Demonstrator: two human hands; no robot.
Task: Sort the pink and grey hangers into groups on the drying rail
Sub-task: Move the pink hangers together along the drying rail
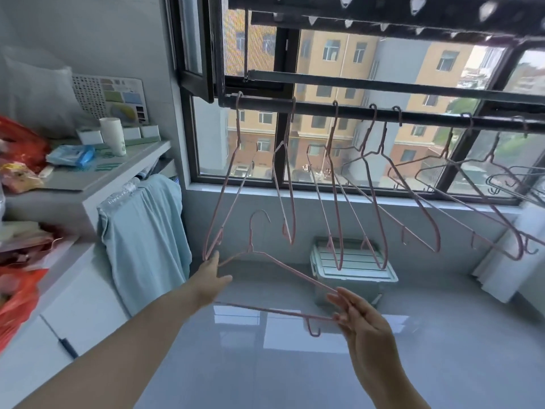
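Observation:
A dark drying rail [324,109] runs across the window. Several pink hangers hang from it, the leftmost pink hanger [228,184] near the rail's left end. Grey hangers [501,181] hang at the far right. A loose pink hanger [280,265] is off the rail, below it, hook up. My right hand [356,317] pinches its right corner with fingers and thumb. My left hand [211,278] reaches out with straight fingers, its fingertips touching the bottom corner of the leftmost hanging hanger and the loose hanger's left shoulder.
A white cabinet [88,184] with bags, a cup and boxes stands at the left, a light blue cloth [144,237] draped over its side. A pale green lidded bin [354,270] sits on the floor under the window. An open window sash [200,48] juts in.

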